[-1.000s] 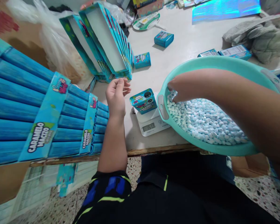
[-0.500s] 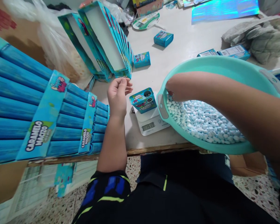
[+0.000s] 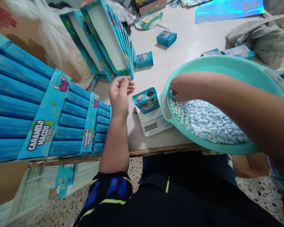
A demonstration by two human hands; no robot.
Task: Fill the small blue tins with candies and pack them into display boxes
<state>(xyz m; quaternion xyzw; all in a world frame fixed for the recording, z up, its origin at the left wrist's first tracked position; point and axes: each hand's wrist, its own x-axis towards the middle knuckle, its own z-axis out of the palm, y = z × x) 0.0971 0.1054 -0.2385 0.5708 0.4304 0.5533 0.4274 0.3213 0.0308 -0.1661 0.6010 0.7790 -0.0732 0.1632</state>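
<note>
My left hand (image 3: pixel 120 94) is raised beside the scale, thumb against its curled fingers, with nothing visible in it. Just right of it, an upright blue candy box (image 3: pixel 147 104) with a round hole in its top stands on a white digital scale (image 3: pixel 153 124). The scale's small display is lit with digits. My right hand (image 3: pixel 181 87) reaches into a turquoise tub (image 3: pixel 229 63), its curled fingers down among small pale blue and white candies (image 3: pixel 208 121). Its fingertips are mostly hidden, but some candies show at them. The tub's grey handle overlaps the scale's edge.
Stacked blue cartons (image 3: pixel 61 119) fill the left side. Open display trays (image 3: pixel 109 41) stand behind my left hand. Two small blue boxes (image 3: pixel 144 59) lie beyond the scale. Grey cloth (image 3: pixel 272 41) and more boxes (image 3: pixel 239 52) lie behind the tub.
The view has shifted very slightly. My right hand has moved a little within the tub among the candies. My left hand, the box and the scale stay in place.
</note>
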